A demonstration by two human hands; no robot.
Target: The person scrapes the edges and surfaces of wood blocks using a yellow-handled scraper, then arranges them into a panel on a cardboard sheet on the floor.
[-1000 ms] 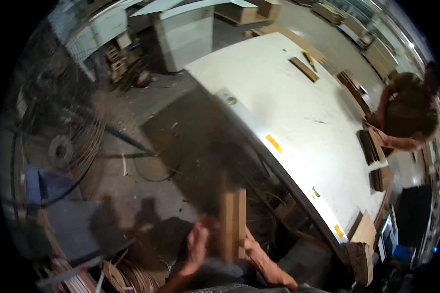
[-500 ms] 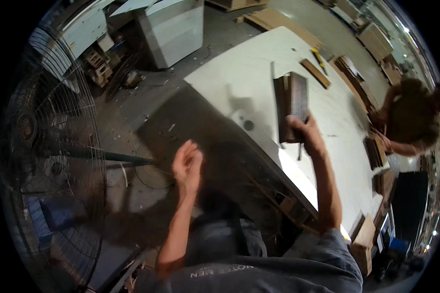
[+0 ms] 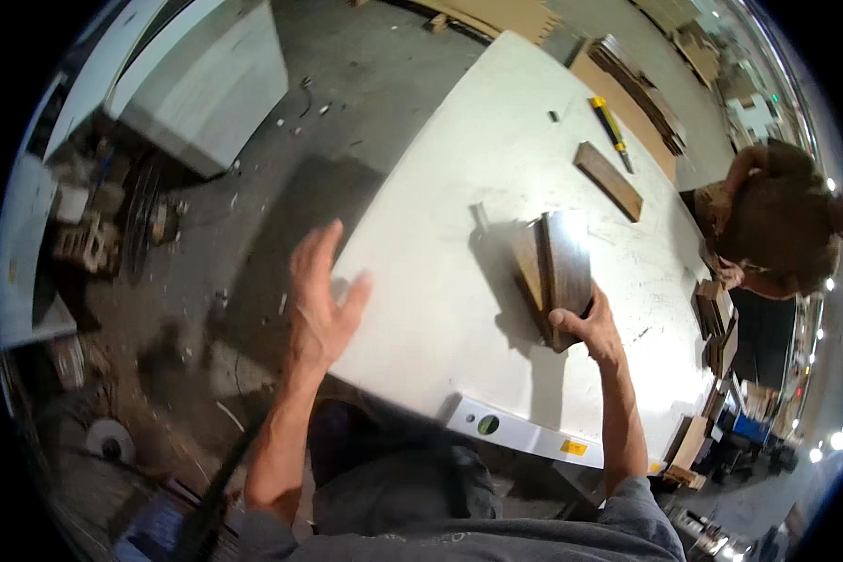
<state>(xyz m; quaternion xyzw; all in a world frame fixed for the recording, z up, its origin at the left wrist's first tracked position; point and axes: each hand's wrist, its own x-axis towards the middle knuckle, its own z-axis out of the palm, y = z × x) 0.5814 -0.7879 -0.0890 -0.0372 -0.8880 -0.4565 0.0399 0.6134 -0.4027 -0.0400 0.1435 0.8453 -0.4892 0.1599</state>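
My right hand (image 3: 590, 326) grips a small stack of brown wooden planks (image 3: 564, 262) at its near end, over the white tabletop (image 3: 431, 244). The planks lie face to face, slightly fanned, and their shadow falls on the table to the left. My left hand (image 3: 326, 298) is empty, fingers apart, at the table's left edge. Farther along the top lie a single brown wood strip (image 3: 609, 180) and a yellow-and-black utility knife (image 3: 611, 131). A white spirit level (image 3: 520, 433) with a green vial rests along the near edge.
Across the table on the right, another person (image 3: 768, 220) handles things beside stacked wood pieces (image 3: 714, 309). More long planks (image 3: 637, 89) lie on cardboard at the far right. A pale cabinet (image 3: 206, 89) stands on the littered floor at far left. A small dark bit (image 3: 553, 116) sits on the tabletop.
My view has swung left and nearer the table. The right hand still holds the planks, now lower in the picture. My left hand has risen to the table edge, its fingers spreading.
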